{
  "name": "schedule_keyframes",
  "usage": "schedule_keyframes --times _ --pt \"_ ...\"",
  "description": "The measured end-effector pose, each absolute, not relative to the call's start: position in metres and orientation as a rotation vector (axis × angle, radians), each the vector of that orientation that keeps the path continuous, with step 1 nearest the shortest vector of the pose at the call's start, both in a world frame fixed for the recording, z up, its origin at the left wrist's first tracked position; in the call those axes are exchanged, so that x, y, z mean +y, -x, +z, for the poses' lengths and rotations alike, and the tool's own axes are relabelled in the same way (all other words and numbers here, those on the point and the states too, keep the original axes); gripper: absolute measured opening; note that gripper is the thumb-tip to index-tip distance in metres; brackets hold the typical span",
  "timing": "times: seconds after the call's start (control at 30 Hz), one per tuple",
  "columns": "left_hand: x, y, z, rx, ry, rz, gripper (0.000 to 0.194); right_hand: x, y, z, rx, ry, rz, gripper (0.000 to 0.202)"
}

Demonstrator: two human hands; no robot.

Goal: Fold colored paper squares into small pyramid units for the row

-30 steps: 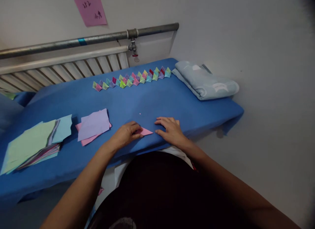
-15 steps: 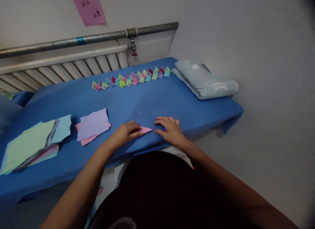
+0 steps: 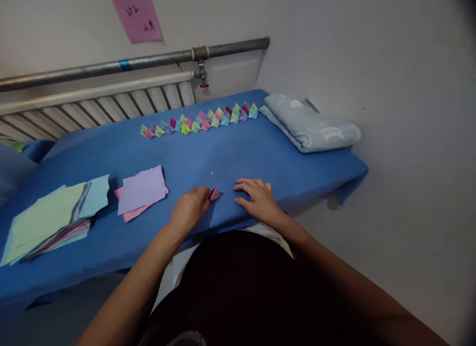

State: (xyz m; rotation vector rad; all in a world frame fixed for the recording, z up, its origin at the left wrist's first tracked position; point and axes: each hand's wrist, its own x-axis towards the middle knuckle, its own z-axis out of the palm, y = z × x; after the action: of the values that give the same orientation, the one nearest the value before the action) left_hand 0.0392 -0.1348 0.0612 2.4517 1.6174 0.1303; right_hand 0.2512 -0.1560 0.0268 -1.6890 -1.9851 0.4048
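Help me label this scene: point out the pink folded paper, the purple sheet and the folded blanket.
Pink folded paper (image 3: 214, 193): head view, on its uncovered end.
Purple sheet (image 3: 142, 190): head view, middle of its face.
Folded blanket (image 3: 310, 127): head view, middle of its top.

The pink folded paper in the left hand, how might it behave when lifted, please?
The pink folded paper is probably very light, being small and thin. Its creased, pointed shape looks fairly stiff, but it could crush if the left hand squeezed hard.
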Motion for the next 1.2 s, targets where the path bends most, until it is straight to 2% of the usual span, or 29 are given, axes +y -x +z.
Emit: schedule_keyframes --times 0.17,0.3,0.43,0.53,0.6,0.7,0.87,1.03,1.2 --pt "-0.134 -0.043 0.063 1.744 -2.382 0.153 0.02 -0.156 -0.252 0.026 -1.956 1.661 0.429 0.021" --pt "-0.138 -0.041 0.063 1.734 -2.325 0.525 0.017 -0.159 -0.244 0.028 -1.79 1.573 0.57 0.016" --pt "-0.149 -0.038 0.067 1.504 -2.061 0.904 0.013 -0.163 -0.231 0.035 -1.509 1.285 0.972 0.022" --pt "-0.159 -0.034 0.071 1.231 -1.847 0.931 0.013 -0.164 -0.224 0.045 -1.315 1.051 1.318 0.034" --pt "-0.166 -0.032 0.073 1.119 -1.753 0.939 0.015 -0.167 -0.221 0.052 -1.271 0.94 1.394 0.036" --pt "-0.172 -0.029 0.075 1.041 -1.653 0.963 0.019 -0.172 -0.216 0.06 -1.298 0.909 1.314 0.026" --pt "-0.175 -0.027 0.076 1.012 -1.579 0.946 0.013 -0.181 -0.212 0.071 -1.446 0.962 1.078 0.008" --pt "-0.174 -0.029 0.075 1.034 -1.554 0.973 0.009 -0.185 -0.211 0.077 -1.596 0.979 0.876 0.01" --pt "-0.175 -0.032 0.07 1.059 -1.404 0.969 0.013 -0.183 -0.209 0.07 -1.667 0.976 0.803 0.01"
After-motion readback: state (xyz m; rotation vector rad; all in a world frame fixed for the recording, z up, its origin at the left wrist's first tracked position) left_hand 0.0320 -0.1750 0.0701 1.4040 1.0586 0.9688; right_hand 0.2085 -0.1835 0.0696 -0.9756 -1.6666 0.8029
